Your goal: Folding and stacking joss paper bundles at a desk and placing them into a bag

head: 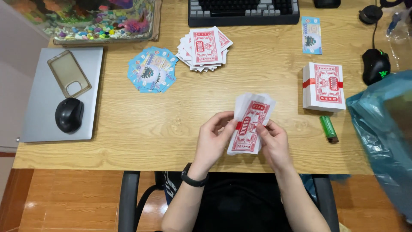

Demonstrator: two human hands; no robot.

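Observation:
Both hands hold a fanned bundle of red-and-white paper notes (249,124) just above the front of the wooden desk (128,129). My left hand (213,139), with a black wristband, grips the bundle's left edge. My right hand (273,144) pinches its lower right side. A spread pile of red notes (206,48) lies at the back centre. Left of it lies a fanned pile of blue notes (152,69). A banded stack of red notes (324,86) sits to the right, and a single blue note (311,35) lies behind it.
A green lighter (329,128) lies by the banded stack. A blue plastic bag (384,137) fills the right edge. A closed grey laptop (62,92) carries a phone case (68,73) and black mouse (68,114). Keyboard (243,12), second mouse (376,65) and fish tank (98,19) line the back.

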